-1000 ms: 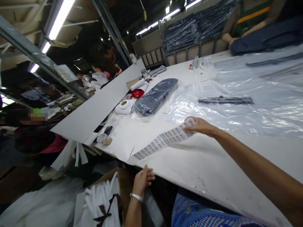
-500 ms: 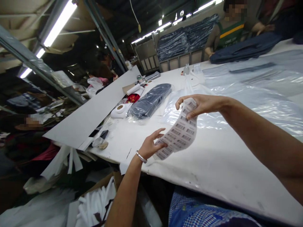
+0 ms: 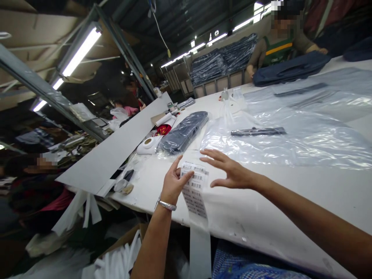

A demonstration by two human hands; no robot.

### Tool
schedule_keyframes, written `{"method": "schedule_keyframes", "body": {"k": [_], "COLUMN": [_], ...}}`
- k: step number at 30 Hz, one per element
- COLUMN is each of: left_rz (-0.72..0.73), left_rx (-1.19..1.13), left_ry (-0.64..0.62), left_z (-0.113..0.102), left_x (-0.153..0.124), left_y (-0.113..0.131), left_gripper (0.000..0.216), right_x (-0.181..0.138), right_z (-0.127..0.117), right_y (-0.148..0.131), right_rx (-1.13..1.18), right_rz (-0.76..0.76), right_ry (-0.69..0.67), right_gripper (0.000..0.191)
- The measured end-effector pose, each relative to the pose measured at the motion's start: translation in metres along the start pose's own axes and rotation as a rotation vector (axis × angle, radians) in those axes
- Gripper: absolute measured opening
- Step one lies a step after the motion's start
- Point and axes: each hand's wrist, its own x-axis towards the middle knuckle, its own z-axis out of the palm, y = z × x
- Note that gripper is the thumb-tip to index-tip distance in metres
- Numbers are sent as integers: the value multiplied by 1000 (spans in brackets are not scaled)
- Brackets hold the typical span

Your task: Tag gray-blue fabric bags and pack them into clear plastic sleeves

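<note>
At the near edge of the broad white worktable [image 3: 238, 213], a long white paper strip printed with rows of black barcodes [image 3: 196, 190] is held up at its far end. A blank pale band [image 3: 200, 248] hangs below the table edge and appears to continue from it; the join is not clear.

The left hand [image 3: 176, 180] grasps the strip by its left margin, thumb laid over the printed face. The right hand [image 3: 225, 168] is spread, thumb and fingers apart, just beside the upper right margin; it grips nothing visible, and contact cannot be confirmed.

Judged handling: very light, thin and flexible, liable to curl or crease, and easily torn under a sharp pull. The face looks smooth, so a light pinch should suffice. Best hold is at the margins near the far end, one hand per side, clear of the print. The loose length probably needs support against drag.
</note>
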Motion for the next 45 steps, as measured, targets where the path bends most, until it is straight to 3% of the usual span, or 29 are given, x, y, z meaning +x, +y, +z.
{"method": "schedule_keyframes", "body": {"k": [2, 4, 10, 13, 17, 19, 21, 23, 26, 29, 32, 36, 41, 45], "left_rz": [-6, 8, 122, 177, 323, 281, 151, 59, 34, 17, 7, -14, -14, 65], "left_rx": [-18, -39, 54, 165, 450, 441, 347, 291, 312, 364, 439, 558, 700, 832], "left_ry": [-28, -73, -123, 10, 280, 236, 136, 114, 228, 342, 448, 515, 460, 422], "left_z": [2, 4, 9, 8, 3, 0, -4, -8, -20, -39, -63, -93, -117, -124], "left_x": [1, -2, -11, -7, 3, 8, 14, 24, 47, 77, 109, 146, 176, 165], "left_y": [2, 4, 3, -3, -15, -22, -30, -41, -66, -97, -128, -158, -180, -188], "left_gripper": [90, 89, 101, 92, 58, 51, 57, 64, 69, 70, 64, 61, 59, 59], "right_x": [-3, -4, 0, 2, 7, 10, 15, 19, 21, 12, -3, -15, 4, 28], "right_z": [13, 23, 37, 44, 61, 71, 81, 92, 111, 133, 157, 193, 233, 253], "right_y": [-8, -9, -16, -22, -23, -20, -13, -5, 3, 5, 2, 5, 23, 39], "right_rx": [38, 122, 446, 621, 975, 1128, 1220, 1299, 1479, 1634, 1542, 1211, 972, 892], "right_rz": [-37, -14, 300, 450, 639, 683, 721, 777, 839, 839, 822, 913, 883, 1019], "right_ry": [2, 79, 290, 256, 155, 116, 86, 60, 63, 48, 22, -5, 10, 45], "right_gripper": [71, 56, 34, 29, 29, 28, 29, 30, 34, 53, 67, 113, 107, 97]}}
